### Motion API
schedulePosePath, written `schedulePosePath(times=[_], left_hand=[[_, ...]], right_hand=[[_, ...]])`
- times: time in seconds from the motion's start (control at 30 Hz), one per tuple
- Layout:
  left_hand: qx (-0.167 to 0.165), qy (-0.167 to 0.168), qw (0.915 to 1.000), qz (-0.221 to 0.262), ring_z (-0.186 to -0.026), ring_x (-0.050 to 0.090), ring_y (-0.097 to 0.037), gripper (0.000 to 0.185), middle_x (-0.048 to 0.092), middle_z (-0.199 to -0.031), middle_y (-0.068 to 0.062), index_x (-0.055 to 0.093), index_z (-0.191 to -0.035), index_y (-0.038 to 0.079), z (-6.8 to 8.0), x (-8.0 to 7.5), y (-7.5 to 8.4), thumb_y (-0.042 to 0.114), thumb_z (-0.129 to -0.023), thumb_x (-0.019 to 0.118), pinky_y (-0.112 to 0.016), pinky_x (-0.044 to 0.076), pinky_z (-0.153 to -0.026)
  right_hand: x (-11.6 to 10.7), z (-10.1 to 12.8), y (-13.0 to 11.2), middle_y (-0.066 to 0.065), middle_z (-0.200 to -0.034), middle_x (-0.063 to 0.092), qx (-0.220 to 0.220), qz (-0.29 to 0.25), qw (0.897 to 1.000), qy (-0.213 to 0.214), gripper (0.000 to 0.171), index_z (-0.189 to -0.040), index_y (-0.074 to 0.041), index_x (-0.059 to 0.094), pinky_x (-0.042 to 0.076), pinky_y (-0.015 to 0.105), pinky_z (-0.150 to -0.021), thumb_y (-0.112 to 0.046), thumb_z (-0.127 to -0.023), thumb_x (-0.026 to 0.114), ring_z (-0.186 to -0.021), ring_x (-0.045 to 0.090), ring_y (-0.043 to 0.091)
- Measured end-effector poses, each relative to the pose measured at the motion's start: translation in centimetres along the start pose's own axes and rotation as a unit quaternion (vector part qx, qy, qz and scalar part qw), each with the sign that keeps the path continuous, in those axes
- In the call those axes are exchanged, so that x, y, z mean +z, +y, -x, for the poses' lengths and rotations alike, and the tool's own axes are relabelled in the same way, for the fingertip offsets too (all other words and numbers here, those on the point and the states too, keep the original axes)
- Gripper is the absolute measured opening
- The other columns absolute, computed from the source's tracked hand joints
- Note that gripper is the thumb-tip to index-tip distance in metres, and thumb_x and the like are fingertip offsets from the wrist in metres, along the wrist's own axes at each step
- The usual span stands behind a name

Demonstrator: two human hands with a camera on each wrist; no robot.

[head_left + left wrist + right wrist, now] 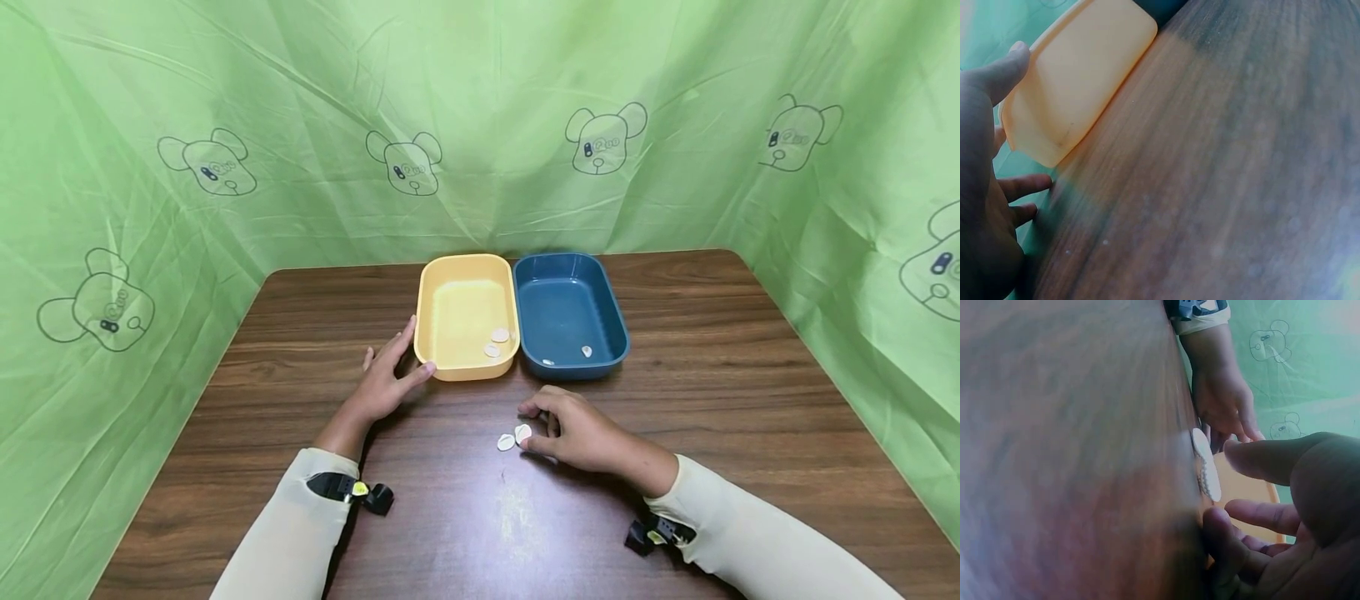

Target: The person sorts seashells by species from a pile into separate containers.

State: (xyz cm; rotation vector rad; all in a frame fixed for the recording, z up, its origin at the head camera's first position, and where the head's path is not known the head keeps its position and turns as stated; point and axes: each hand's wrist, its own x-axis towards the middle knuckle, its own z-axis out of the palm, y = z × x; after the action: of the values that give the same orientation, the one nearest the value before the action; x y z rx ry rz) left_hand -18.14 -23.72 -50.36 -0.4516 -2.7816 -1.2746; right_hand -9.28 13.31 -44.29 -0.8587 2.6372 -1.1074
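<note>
On the tabletop lie two small, flat, white oval pieces point(506, 442), side by side; in the right wrist view one white piece point(1209, 474) shows a beaded-looking edge. My right hand point(581, 429) reaches over them, thumb tip right at the right-hand piece, index finger bent and apart from the thumb. Against the near left corner of a yellow bin point(467, 374) rests my left hand point(386, 379), fingers spread and mostly straight, thumb at the rim. Two white pieces point(496, 342) lie inside that bin, near its right front corner.
A dark blue bin point(628, 340) stands close against the yellow one's right side, with two smaller whitish pieces point(587, 352) in it. Green curtains point(495, 192) with printed bear heads enclose the wooden table point(315, 317) at the back and sides.
</note>
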Motion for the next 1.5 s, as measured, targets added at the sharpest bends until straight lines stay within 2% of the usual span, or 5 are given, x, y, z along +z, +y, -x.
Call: schedulePosePath(times=[0.3,0.5,0.73,1.03,1.5], left_hand=[[0.005,0.000,0.9999,0.015,-0.165,0.026,-0.053,0.095,0.031,-0.181,-0.008,0.021,-0.177,0.030,0.5,-0.5,1.8,0.061,-0.101,0.070,-0.088,-0.010,-0.121],[0.014,0.008,0.9998,0.013,-0.165,0.029,-0.048,0.093,0.032,-0.181,-0.009,0.019,-0.177,0.034,0.6,-0.3,1.6,0.065,-0.102,0.065,-0.088,-0.010,-0.121],[0.001,0.000,0.9998,0.018,-0.165,0.025,-0.052,0.096,0.031,-0.180,-0.014,0.019,-0.176,0.035,1.0,-0.9,3.5,0.067,-0.100,0.067,-0.086,-0.010,-0.122],[0.011,0.006,0.9998,0.017,-0.165,0.028,-0.049,0.094,0.032,-0.180,-0.013,0.019,-0.176,0.034,0.8,-0.7,2.9,0.067,-0.102,0.065,-0.087,-0.010,-0.122],[-0.021,-0.020,0.9996,-0.004,-0.168,0.024,-0.044,0.092,0.028,-0.182,-0.009,0.014,-0.177,0.033,0.9,-1.2,3.7,0.046,-0.105,0.070,-0.083,-0.010,-0.126]], right_hand=[[0.7,0.0,0.4,0.003,-0.106,0.066,0.003,0.006,1.000,0.002,0.042,-0.118,-0.010,0.079,0.049,0.020,-0.066,-0.022,-0.083,0.097,-0.071,0.057,0.005],[0.8,-0.1,0.5,0.001,-0.106,0.066,0.001,0.018,1.000,0.009,0.046,-0.119,-0.010,0.079,0.049,0.022,-0.071,-0.027,-0.081,0.099,-0.075,0.055,0.003],[1.2,0.0,0.4,-0.004,-0.109,0.066,0.015,0.052,0.998,0.020,0.047,-0.119,-0.015,0.081,0.048,0.025,-0.077,-0.032,-0.080,0.100,-0.085,0.056,0.006],[1.5,0.1,0.5,-0.005,-0.103,0.064,0.014,0.049,0.998,0.039,0.034,-0.108,-0.018,0.082,0.045,0.022,-0.071,-0.027,-0.080,0.099,-0.079,0.053,0.003],[1.6,0.1,0.3,-0.006,-0.103,0.063,0.025,0.037,0.998,0.037,0.026,-0.109,-0.021,0.084,0.044,0.021,-0.066,-0.021,-0.085,0.094,-0.074,0.053,0.002]])
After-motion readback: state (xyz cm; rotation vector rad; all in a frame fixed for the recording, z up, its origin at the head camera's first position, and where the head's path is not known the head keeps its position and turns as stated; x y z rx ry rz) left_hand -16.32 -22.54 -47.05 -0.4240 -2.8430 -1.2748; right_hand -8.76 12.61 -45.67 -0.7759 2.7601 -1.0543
